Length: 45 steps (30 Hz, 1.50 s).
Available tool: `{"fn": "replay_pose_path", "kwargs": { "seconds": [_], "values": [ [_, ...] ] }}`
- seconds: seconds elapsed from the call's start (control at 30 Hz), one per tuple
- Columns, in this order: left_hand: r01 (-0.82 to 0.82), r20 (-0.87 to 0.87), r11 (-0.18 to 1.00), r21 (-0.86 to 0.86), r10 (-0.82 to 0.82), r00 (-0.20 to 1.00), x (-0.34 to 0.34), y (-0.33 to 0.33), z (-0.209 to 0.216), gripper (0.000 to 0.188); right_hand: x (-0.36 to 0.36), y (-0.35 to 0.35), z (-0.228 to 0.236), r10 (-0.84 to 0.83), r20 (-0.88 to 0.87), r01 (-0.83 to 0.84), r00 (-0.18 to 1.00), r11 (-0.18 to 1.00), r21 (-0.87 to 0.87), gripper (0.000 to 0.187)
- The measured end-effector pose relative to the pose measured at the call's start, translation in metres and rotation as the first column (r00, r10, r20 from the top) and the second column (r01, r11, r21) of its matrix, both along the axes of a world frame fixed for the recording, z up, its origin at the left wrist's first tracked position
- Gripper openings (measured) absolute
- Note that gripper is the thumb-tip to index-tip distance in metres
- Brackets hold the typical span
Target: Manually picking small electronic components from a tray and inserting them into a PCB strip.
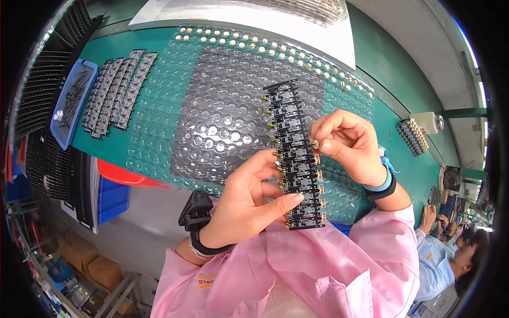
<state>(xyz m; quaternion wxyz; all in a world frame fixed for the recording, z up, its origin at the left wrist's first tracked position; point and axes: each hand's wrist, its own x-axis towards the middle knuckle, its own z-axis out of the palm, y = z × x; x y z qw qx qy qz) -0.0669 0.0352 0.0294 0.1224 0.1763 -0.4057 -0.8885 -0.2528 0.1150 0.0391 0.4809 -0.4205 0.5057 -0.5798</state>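
My left hand (245, 204) grips a long black strip of joined electrical modules (291, 140), its thumb on the face and its fingers behind the left edge. The strip is tilted slightly, its far end leaning left. Brass-coloured pins stick out along its left side; small copper-and-white parts line the nearer half of its right side. Against the right edge, my right hand (352, 146) pinches a small metallic piece (315, 143) between thumb and forefinger. Below both hands lies a clear dimpled plastic tray (225, 124), with small whitish round parts (273, 52) in its far rows.
Several similar strips (121, 93) lie at the left beside a blue bin (59, 127) of thin dark pieces. Black racks (37, 100) stand farther left. Another module block (412, 137) sits right, near a white device (427, 123). A person in light blue (435, 259) works at the far right.
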Motion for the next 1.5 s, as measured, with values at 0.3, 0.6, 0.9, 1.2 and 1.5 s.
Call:
{"fn": "replay_pose_path", "kwargs": {
  "seconds": [0.3, 0.6, 0.9, 1.2, 1.5],
  "values": [
    [-0.023, -0.002, 0.998, -0.063, 0.023, 1.000, -0.001, 0.002, -0.002, 0.050, 0.003, 0.000, 0.004, -0.061, -0.099, 0.059, 0.993, 0.998, -0.020, 0.009],
    [-0.031, -0.024, 0.993, -0.118, 0.028, 0.999, -0.003, 0.002, -0.007, 0.051, -0.003, 0.000, 0.005, -0.079, -0.433, 0.020, 0.898, 0.990, -0.140, 0.008],
    [-0.011, -0.018, 0.993, -0.119, 0.009, 1.000, -0.004, 0.002, -0.006, 0.050, -0.003, 0.000, 0.001, -0.074, -0.114, 0.072, 0.991, 0.997, -0.022, 0.008],
    [-0.005, -0.004, 0.990, -0.139, 0.004, 1.000, -0.006, 0.001, -0.008, 0.049, -0.002, 0.000, 0.001, -0.066, -0.275, 0.045, 0.959, 0.996, -0.082, 0.012],
    [-0.015, 0.015, 0.998, -0.065, 0.016, 1.000, 0.001, -0.003, -0.007, 0.049, -0.058, 0.003, 0.007, -0.423, -0.619, 0.383, 0.662, 0.900, -0.206, 0.006]
  ]
}}
